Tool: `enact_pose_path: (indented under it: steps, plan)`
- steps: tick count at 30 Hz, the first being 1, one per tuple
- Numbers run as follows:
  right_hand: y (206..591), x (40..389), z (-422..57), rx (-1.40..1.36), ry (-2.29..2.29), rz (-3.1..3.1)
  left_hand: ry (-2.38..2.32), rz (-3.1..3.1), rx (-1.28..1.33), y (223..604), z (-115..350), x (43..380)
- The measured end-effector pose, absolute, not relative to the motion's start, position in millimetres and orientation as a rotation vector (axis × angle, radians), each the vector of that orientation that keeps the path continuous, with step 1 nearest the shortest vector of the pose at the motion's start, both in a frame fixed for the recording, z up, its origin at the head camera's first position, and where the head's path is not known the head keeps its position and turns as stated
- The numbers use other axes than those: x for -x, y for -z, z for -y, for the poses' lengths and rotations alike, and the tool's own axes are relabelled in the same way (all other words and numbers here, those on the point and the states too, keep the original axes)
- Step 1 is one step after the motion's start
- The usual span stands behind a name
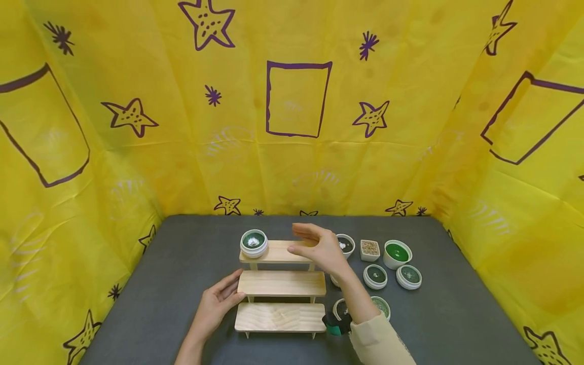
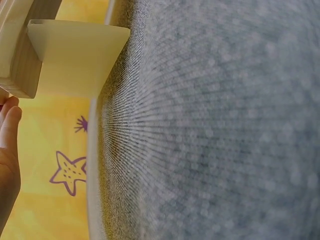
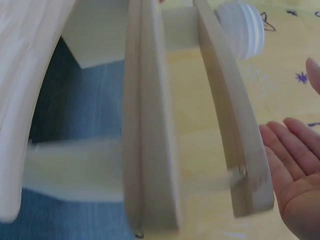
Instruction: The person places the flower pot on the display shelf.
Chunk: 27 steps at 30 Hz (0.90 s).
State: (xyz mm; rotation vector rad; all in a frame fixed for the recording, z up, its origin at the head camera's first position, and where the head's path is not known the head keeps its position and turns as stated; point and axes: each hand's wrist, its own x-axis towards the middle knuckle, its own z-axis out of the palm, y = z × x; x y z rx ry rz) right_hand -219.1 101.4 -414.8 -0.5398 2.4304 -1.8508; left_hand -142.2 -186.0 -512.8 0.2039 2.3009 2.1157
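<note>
A three-tier wooden display stand (image 1: 282, 284) with pale boards on thin legs stands at the centre of the table. My left hand (image 1: 216, 306) holds the left end of its middle board, thumb at the front corner and fingers at the back corner. In the left wrist view only some fingers (image 2: 9, 130) show, beside a board's end. Over the right part of the top board hovers my right hand (image 1: 324, 251), fingers extended and nothing in it; the right wrist view shows its bare palm (image 3: 305, 200). A white round pot with a green top (image 1: 253, 243) sits on the top board's left end.
Right of the stand are several white round pots, among them a bright green one (image 1: 397, 254) and a darker one (image 1: 375, 277). A square white pot with beige grains (image 1: 370, 250) stands among them. Yellow patterned cloth (image 1: 292, 172) walls the grey table (image 1: 150, 304) on three sides.
</note>
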Motion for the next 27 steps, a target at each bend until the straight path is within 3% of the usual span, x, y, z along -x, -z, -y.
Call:
enact_pose_path:
  steps: [13, 27]
  plan:
    - [428, 204, -155, 0.57, 1.883, -2.517, -2.14, -2.287, -0.187, 515, 186, 143]
    - [460, 180, -216, 0.408, 1.908, -2.558, -2.169, -2.278, -0.273, 515, 187, 142]
